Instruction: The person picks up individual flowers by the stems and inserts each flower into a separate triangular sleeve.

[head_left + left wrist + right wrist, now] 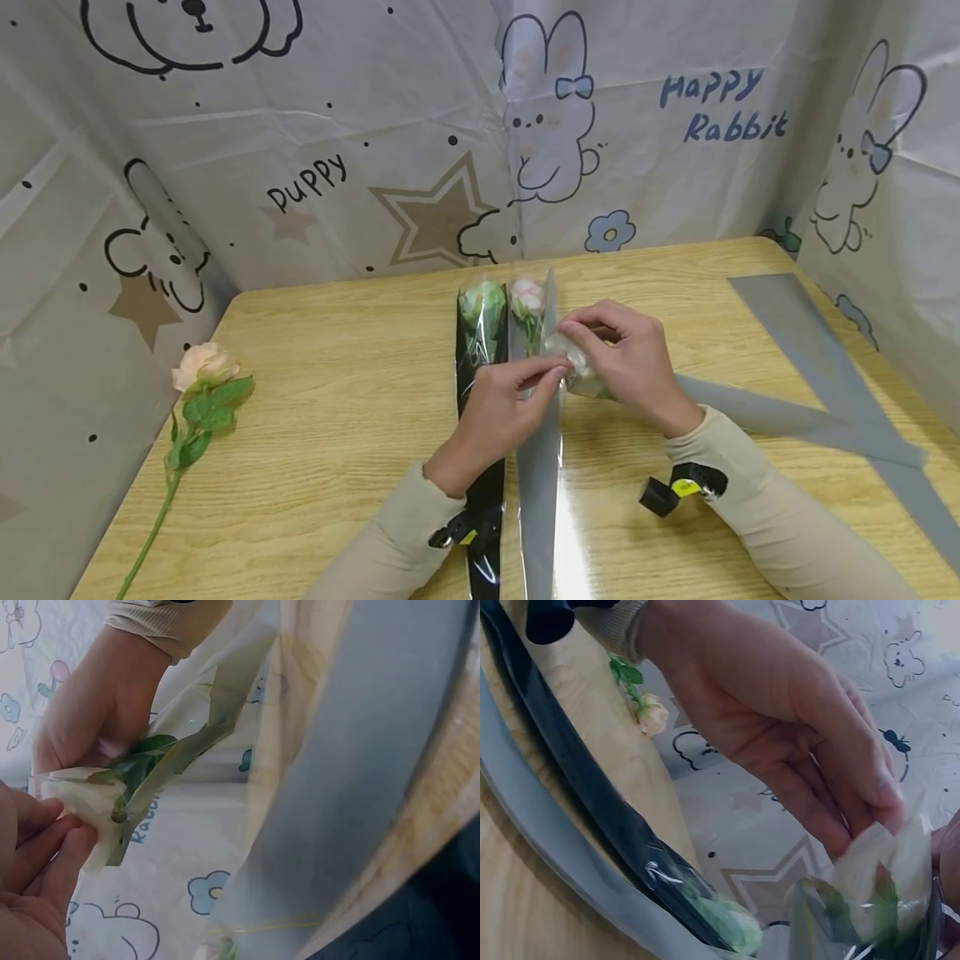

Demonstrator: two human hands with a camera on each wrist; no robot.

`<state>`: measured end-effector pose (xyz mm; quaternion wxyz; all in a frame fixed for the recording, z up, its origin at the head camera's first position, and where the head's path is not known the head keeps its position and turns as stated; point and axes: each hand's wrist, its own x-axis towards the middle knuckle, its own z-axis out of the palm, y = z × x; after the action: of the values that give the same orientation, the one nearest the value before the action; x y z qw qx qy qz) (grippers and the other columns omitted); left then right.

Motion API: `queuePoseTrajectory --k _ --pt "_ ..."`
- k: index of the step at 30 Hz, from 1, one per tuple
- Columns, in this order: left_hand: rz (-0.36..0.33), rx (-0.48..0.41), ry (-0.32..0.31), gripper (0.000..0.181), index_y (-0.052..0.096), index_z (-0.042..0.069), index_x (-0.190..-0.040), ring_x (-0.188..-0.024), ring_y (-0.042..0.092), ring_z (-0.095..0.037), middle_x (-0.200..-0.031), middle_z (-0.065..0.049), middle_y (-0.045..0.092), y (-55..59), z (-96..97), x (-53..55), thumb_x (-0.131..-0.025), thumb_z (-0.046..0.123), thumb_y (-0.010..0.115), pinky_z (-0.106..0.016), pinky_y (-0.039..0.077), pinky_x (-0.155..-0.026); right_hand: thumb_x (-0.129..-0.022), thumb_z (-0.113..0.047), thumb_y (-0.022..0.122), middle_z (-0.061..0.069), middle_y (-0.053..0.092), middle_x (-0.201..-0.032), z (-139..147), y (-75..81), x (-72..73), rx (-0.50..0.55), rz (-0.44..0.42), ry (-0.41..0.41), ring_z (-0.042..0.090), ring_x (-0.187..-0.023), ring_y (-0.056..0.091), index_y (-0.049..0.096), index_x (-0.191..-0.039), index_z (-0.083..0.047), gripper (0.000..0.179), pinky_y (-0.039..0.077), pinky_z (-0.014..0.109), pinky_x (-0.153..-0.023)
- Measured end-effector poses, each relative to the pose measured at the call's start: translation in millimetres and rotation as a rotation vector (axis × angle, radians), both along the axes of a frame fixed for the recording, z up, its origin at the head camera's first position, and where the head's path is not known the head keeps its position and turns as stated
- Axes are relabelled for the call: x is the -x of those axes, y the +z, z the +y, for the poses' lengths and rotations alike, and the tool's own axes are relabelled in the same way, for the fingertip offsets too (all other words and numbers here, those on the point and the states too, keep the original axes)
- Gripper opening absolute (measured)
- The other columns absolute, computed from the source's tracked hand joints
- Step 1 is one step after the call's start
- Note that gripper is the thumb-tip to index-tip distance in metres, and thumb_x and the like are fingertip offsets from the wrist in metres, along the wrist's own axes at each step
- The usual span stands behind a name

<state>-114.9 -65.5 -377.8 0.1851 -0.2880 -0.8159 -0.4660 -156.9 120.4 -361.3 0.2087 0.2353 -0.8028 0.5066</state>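
Note:
Between the two hands is a whitish flower [870, 892] with green leaves, in a clear-fronted grey wrapping sleeve [780, 412] that stretches off to the right. My left hand [502, 412] pinches the sleeve's open end with thumb and fingertips. From the other side my right hand [630, 358] holds that end around the bloom, its thumb and index finger at the upper rim. Below the hands lie a green rose [482, 304] in a black sleeve [491, 487] and a pale pink rose [527, 296] in a grey sleeve [536, 492], side by side.
A loose peach rose [204, 367] with a bare stem lies at the table's left edge. Another grey sleeve [795, 333] lies flat along the right side. Printed cloth [315, 125] walls in the wooden table [352, 333] at the back and both sides.

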Motion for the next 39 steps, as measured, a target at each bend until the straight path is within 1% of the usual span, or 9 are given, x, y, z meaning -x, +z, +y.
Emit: queuePoseTrajectory --k 2,4,9,14,19,23,28,30,39 --pt "-0.016 -0.023 -0.002 0.021 0.078 0.004 -0.114 -0.097 0.079 -0.017 -0.108 -0.011 0.081 1.2 0.0 0.3 -0.102 0.015 0.066 -0.018 0.061 -0.083 -0.092 -0.008 0.078 0.008 0.078 -0.093 3.2 1.8 1.5 0.024 0.018 -0.01 -0.007 -0.079 0.069 0.079 -0.095 -0.007 0.003 0.058 0.012 -0.07" --pt "-0.041 -0.05 0.01 0.021 0.079 0.004 -0.114 -0.099 0.079 -0.019 -0.107 -0.011 0.081 2.0 -0.4 0.8 -0.102 0.015 0.066 -0.021 0.062 -0.085 -0.092 -0.006 0.077 0.01 0.078 -0.093 6.0 4.0 2.9 0.048 0.03 -0.013 -0.008 -0.079 0.068 0.079 -0.095 -0.005 0.003 0.057 0.011 -0.069" --pt "-0.102 -0.067 0.048 0.019 0.08 0.006 -0.111 -0.09 0.079 -0.018 -0.102 -0.011 0.082 -0.3 -1.9 1.9 -0.102 0.016 0.066 -0.021 0.063 -0.078 -0.092 -0.004 0.077 0.013 0.078 -0.093 10.4 8.2 5.8 0.067 0.045 -0.022 -0.009 -0.079 0.068 0.078 -0.094 -0.002 0.003 0.056 0.01 -0.069" --pt "-0.144 -0.057 0.045 0.018 0.081 0.006 -0.109 -0.087 0.079 -0.018 -0.101 -0.011 0.082 -4.2 -2.1 3.0 -0.101 0.016 0.068 -0.019 0.061 -0.074 -0.091 -0.004 0.077 0.012 0.078 -0.093 10.1 9.4 5.7 0.069 0.043 -0.015 -0.008 -0.079 0.068 0.078 -0.094 -0.003 0.003 0.057 0.01 -0.069" --pt "-0.153 -0.057 0.059 0.017 0.082 0.005 -0.106 -0.086 0.08 -0.019 -0.098 -0.011 0.082 -3.5 -2.6 3.6 -0.099 0.015 0.069 -0.019 0.061 -0.074 -0.091 -0.003 0.077 0.012 0.078 -0.091 8.8 9.9 4.3 0.069 0.05 0.001 -0.008 -0.079 0.068 0.078 -0.094 -0.003 0.004 0.058 0.011 -0.07" --pt "-0.162 -0.077 0.061 0.016 0.081 0.005 -0.106 -0.09 0.08 -0.02 -0.1 -0.012 0.082 -3.9 -2.9 3.8 -0.098 0.012 0.07 -0.02 0.062 -0.078 -0.091 -0.002 0.077 0.012 0.078 -0.091 8.3 9.4 3.3 0.069 0.05 -0.002 -0.008 -0.078 0.068 0.078 -0.094 -0.003 0.003 0.057 0.011 -0.069" --pt "-0.132 -0.091 0.067 0.014 0.082 0.005 -0.104 -0.09 0.08 -0.02 -0.099 -0.012 0.082 -5.0 -2.3 4.2 -0.096 0.009 0.072 -0.02 0.062 -0.079 -0.091 -0.002 0.077 0.012 0.078 -0.091 6.8 7.6 2.5 0.061 0.043 0.021 -0.007 -0.079 0.068 0.078 -0.094 -0.003 0.003 0.058 0.012 -0.07" --pt "-0.133 -0.096 0.071 0.013 0.082 0.006 -0.103 -0.089 0.08 -0.019 -0.097 -0.012 0.082 -5.1 -1.9 4.4 -0.095 0.009 0.073 -0.019 0.062 -0.078 -0.091 -0.003 0.077 0.011 0.078 -0.091 5.8 6.6 2.2 0.052 0.04 0.031 -0.006 -0.079 0.068 0.079 -0.094 -0.004 0.003 0.059 0.014 -0.07" --pt "-0.153 -0.093 0.056 0.012 0.082 0.005 -0.101 -0.087 0.08 -0.02 -0.096 -0.011 0.082 -6.6 -1.0 4.8 -0.09 0.008 0.078 -0.022 0.064 -0.077 -0.09 -0.005 0.079 0.008 0.078 -0.089 4.0 5.4 0.7 0.036 0.045 0.022 -0.006 -0.079 0.068 0.079 -0.094 -0.006 0.003 0.06 0.016 -0.07"
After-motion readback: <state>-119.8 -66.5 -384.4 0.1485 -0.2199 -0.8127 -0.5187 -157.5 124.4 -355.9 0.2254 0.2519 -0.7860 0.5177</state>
